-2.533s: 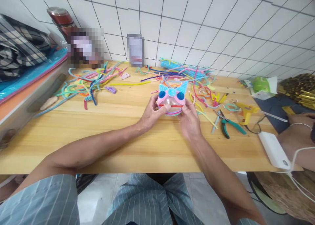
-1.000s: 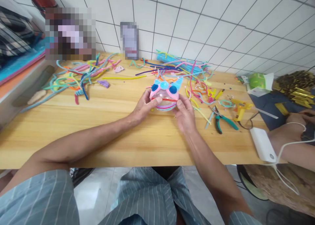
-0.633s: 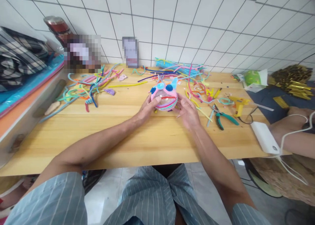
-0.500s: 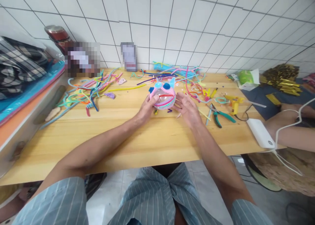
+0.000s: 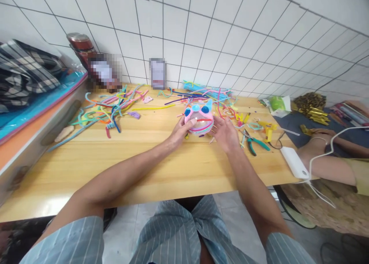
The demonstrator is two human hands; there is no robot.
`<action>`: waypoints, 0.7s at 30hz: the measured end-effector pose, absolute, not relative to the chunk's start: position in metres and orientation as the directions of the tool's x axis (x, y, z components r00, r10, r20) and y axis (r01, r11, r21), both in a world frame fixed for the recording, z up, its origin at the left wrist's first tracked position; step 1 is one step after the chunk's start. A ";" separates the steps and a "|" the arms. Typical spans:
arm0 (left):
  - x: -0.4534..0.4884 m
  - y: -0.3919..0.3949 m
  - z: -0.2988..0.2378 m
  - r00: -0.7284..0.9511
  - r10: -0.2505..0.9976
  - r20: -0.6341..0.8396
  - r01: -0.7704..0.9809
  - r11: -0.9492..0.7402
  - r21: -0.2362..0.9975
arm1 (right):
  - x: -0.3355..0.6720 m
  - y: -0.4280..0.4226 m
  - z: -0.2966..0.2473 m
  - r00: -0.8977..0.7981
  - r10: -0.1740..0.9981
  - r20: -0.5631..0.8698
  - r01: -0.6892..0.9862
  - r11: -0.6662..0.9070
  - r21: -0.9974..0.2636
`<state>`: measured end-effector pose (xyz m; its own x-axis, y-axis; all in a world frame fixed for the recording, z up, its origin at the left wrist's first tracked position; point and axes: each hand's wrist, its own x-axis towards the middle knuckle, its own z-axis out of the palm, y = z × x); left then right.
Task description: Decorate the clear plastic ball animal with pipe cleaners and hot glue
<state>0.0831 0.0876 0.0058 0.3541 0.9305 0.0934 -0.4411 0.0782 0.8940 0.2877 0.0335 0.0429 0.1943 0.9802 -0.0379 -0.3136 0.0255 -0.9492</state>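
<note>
A clear plastic ball (image 5: 203, 124) trimmed with pipe cleaners is held above the table in front of me. Two dark blue round eyes, a light blue disc between them, a light blue horn and a pink rim show at its top. A red strip crosses its front, with pink and pale bands below. My left hand (image 5: 180, 132) grips its left side, thumb on the front, other fingers mostly hidden. At the ball's right side, my right hand (image 5: 226, 134) has its fingers stretched apart, their tips at the edge; whether they press on it I cannot tell.
Loose pipe cleaners (image 5: 115, 110) lie at the left, with a blue bundle (image 5: 201, 89) at the back. Green-handled pliers (image 5: 258, 142), a yellow glue gun (image 5: 268, 130) and a white power bank (image 5: 294, 162) are on the right. Another person's arm (image 5: 325, 160) rests beyond. A thermos (image 5: 81, 48) stands back left.
The ball has turned so that both dark blue eyes face me more squarely. My left hand still grips it, and my right hand stays beside it. The whole view has shifted slightly.
</note>
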 end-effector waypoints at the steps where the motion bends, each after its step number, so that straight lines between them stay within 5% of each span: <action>1: 0.083 0.089 0.006 0.343 0.935 0.088 -0.456 0.084 0.886 | 0.292 0.034 0.044 0.203 0.979 -0.031 -0.326 0.037 -0.945; 10: 0.053 0.125 0.017 0.086 0.982 0.169 -0.422 -0.118 0.899 | 0.326 0.051 0.053 0.420 0.878 0.231 -0.138 0.313 -0.940; 21: 0.073 0.118 -0.007 0.162 0.968 0.192 -0.223 -0.154 0.963 | 0.334 0.053 0.030 0.403 0.899 0.171 -0.152 0.251 -0.956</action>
<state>0.0734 0.1182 -0.0072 0.1617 0.9679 0.1923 -0.2230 -0.1539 0.9626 0.3338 0.0533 0.0302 0.4030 0.8990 0.1715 -0.1521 0.2506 -0.9561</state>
